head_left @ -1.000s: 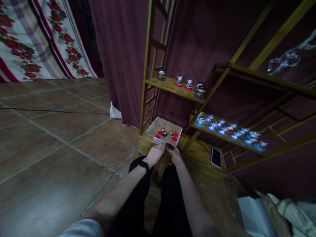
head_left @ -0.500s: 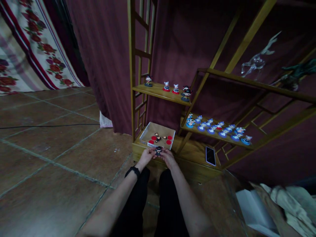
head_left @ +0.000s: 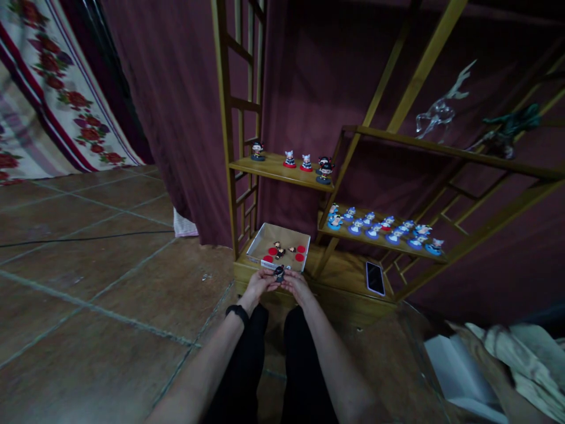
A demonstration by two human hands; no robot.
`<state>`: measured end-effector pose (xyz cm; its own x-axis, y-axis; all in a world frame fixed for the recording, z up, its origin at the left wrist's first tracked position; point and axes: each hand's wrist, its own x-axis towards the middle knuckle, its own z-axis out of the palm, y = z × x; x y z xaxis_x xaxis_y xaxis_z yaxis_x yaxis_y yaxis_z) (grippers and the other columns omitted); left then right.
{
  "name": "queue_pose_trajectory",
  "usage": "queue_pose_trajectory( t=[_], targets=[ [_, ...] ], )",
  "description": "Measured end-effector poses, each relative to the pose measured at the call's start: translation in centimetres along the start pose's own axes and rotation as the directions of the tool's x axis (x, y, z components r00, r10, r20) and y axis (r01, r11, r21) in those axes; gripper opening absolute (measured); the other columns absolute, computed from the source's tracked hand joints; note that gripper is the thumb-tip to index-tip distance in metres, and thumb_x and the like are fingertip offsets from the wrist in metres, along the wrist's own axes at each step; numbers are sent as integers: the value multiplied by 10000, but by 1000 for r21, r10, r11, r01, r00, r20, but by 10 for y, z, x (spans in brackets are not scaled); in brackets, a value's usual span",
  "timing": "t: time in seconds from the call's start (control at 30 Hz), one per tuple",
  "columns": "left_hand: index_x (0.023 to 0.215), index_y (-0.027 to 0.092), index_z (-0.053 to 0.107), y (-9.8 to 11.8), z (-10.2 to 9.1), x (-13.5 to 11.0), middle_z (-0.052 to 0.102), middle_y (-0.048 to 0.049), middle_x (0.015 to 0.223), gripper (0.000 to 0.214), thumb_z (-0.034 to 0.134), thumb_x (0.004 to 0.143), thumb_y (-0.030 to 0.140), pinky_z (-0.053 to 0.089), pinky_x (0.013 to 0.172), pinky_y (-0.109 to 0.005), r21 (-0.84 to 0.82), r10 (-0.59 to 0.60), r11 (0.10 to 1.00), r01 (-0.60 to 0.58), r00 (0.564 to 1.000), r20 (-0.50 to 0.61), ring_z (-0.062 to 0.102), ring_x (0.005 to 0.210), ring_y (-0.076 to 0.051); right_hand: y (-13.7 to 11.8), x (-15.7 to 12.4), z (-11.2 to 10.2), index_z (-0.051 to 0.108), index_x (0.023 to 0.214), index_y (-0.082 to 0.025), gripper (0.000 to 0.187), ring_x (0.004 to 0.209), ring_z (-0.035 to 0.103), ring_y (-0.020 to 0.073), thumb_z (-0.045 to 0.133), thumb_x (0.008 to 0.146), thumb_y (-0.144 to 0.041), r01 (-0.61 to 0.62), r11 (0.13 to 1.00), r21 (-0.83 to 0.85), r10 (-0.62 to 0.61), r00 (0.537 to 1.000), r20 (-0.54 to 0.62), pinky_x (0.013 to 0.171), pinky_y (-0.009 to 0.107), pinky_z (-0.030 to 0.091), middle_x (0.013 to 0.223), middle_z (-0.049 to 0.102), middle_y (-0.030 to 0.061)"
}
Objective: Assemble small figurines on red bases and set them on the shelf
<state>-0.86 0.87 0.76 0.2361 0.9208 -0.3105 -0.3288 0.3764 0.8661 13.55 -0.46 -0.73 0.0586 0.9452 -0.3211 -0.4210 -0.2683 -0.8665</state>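
A: Hands?
B: Both on one thing. Left hand (head_left: 261, 282) grips the dark figurine (head_left: 279, 274) from its left, right hand (head_left: 295, 282) from its right. Fingers closed in on it, figurine roughly upright.
A: Where's it held?
B: Between the hands, over the knees' side of the shallow box (head_left: 252, 249), just short of its near wall. Can't tell if it touches.
A: Box contents?
B: Four red discs (head_left: 302, 249), two each side, plus three small figure pieces (head_left: 281, 253) lying between.
A: Shelves?
B: Upper left shelf (head_left: 273, 169): dark-haired figures (head_left: 325, 171) at both ends, two grey-eared figures (head_left: 289, 158) on red bases between. Lower right shelf: blue and purple figures (head_left: 373, 230) in two rows. Clear horse ornament (head_left: 436, 115) higher up.
A: Else?
B: Phone (head_left: 375, 278) flat on the cabinet base, right of the box. Black wristband (head_left: 238, 315), left wrist.
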Motion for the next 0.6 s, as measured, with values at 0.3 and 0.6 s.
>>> queue_pose_trajectory(
  t=[0.3, 0.6],
  targets=[
    [772, 116, 582, 1, -1, 4, 633, -34, 569, 140, 654, 666, 172, 468, 473, -169, 63, -69, 996, 66, 997, 38, 606, 489, -103, 2, 6, -4, 668, 778, -178, 188, 485, 545, 99, 639, 601, -236, 36, 998, -53, -36, 999, -9, 487, 218, 434, 620, 660, 11],
    [759, 118, 566, 2, 0, 3, 637, -37, 579, 101, 612, 676, 83, 479, 475, -159, 23, -87, 996, 86, 996, 20, 619, 511, -106, 0, 1, -1, 639, 828, -172, 246, 496, 554, 95, 656, 631, -319, 16, 1000, -16, -15, 1000, 18, 508, 220, 446, 611, 640, 8]
  ],
)
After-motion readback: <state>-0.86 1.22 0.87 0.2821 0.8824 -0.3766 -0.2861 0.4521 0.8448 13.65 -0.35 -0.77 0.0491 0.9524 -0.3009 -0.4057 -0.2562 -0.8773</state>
